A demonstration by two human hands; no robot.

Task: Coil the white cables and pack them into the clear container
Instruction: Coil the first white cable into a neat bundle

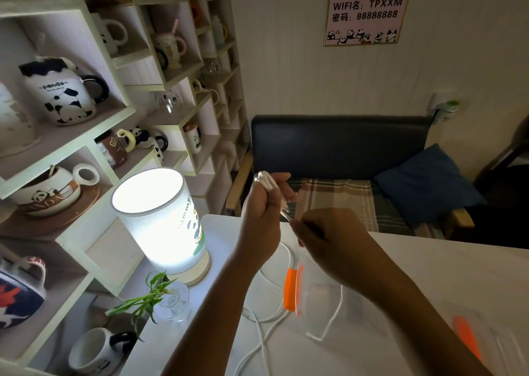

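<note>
Above the bench (429, 275), the left hand (262, 215) is closed around a coiled white cable (266, 181); at its 4 o'clock, the right hand (335, 232) pinches the clear container (297, 278), more cables (266, 327) lying below.

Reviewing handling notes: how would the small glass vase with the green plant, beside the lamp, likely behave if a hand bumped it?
The glass vase looks thin and clear, so probably fragile. It seems to stand on a narrow stem, and the plant leans out to one side, so it may tip easily. It sits near the table edge, so a push could send it off.
</note>
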